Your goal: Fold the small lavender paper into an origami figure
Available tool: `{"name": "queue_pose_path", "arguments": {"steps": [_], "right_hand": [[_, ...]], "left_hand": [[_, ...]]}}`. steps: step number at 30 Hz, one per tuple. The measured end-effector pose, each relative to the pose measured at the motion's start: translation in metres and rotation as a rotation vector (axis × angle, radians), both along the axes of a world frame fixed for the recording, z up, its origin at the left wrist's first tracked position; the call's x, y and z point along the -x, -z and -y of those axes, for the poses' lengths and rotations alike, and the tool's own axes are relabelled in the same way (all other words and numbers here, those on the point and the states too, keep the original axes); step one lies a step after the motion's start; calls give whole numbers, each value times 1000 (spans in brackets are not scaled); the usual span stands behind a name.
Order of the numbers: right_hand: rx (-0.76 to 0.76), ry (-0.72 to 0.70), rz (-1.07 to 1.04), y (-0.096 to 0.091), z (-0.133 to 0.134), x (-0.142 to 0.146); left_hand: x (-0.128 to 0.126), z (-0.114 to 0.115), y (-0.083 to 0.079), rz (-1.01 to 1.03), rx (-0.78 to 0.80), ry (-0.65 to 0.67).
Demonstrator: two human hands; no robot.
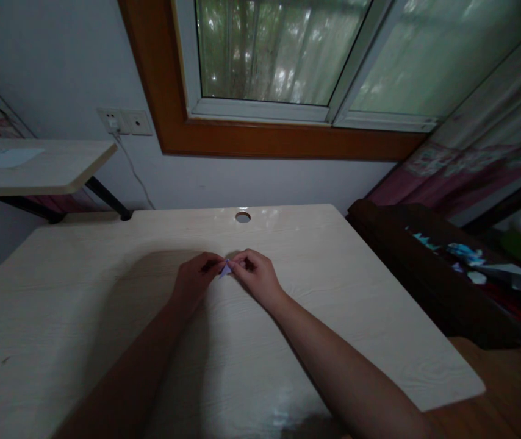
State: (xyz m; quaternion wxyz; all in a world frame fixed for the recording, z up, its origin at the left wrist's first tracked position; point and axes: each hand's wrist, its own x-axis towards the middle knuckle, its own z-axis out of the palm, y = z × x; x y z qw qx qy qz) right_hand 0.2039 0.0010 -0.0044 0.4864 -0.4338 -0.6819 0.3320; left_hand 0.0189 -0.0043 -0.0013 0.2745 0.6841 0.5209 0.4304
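A small, pale purple folded piece of paper [225, 269] is pinched between my two hands, just above the middle of the pale wood-grain table [334, 292]. On its left side, my left hand [197, 275] grips it between thumb and forefinger. My right hand [257, 273] pinches its upper right side in the same way, the other fingers curled. A pointed lower corner of the paper shows below the fingertips. Its upper part is mostly covered by my fingers, so the exact folded shape is hard to make out.
A round cable hole [243, 217] lies near the table's back edge. On the left a raised shelf [59, 164] stands on black legs. A white cable hangs from a wall socket [123, 122]. Right of the table is a dark wooden cabinet [407, 268] with assorted items.
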Motion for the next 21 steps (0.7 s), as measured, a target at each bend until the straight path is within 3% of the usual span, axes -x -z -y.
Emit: {"name": "queue_pose_path", "arguments": {"steps": [7,15,21], "right_hand": [[84,10,-49,4,-1,-1],[-96,59,-7,-5,-3,-4],[-137,38,-2,-8,-2,-5]], "left_hand": [[0,-2,3,69,5,31],[0,-7,6,354,44,-37],[0,-13,10,530,153,7]]}}
